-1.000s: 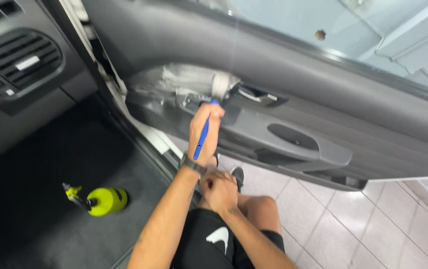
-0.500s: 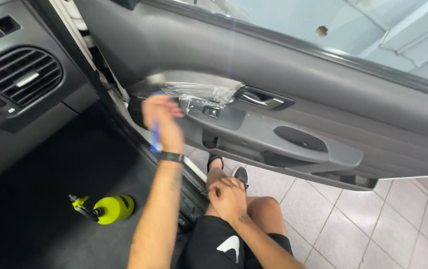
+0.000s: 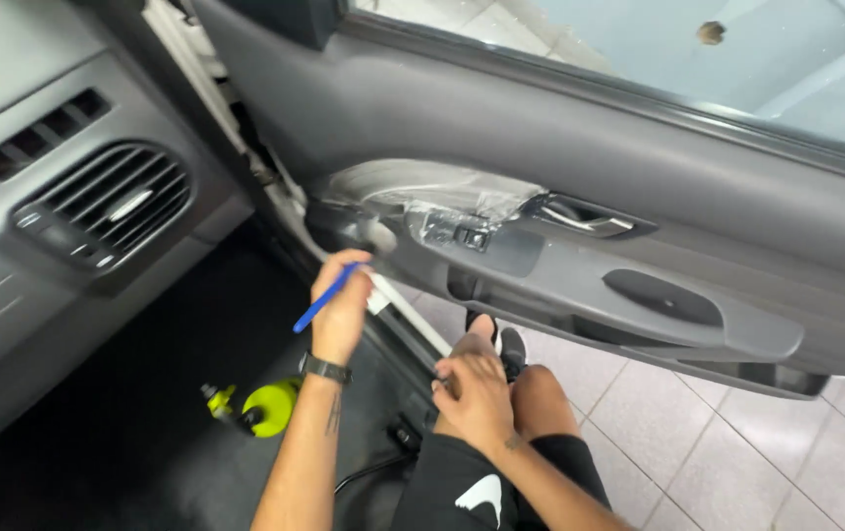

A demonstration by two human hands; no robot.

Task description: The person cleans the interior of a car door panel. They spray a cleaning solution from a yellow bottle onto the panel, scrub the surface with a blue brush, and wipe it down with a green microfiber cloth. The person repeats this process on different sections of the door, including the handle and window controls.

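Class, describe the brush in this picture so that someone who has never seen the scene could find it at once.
Start at the open grey car door and go to its front end, near the foamy armrest. The left hand there holds a brush. Its thin bright blue handle sets it apart from the grey trim all round.

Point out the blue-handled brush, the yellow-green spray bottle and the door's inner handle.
blue-handled brush (image 3: 319,303), head view, on the blue handle sticking out below the left hand.
yellow-green spray bottle (image 3: 270,405), head view, on its round body.
door's inner handle (image 3: 585,218), head view, on the silver lever.
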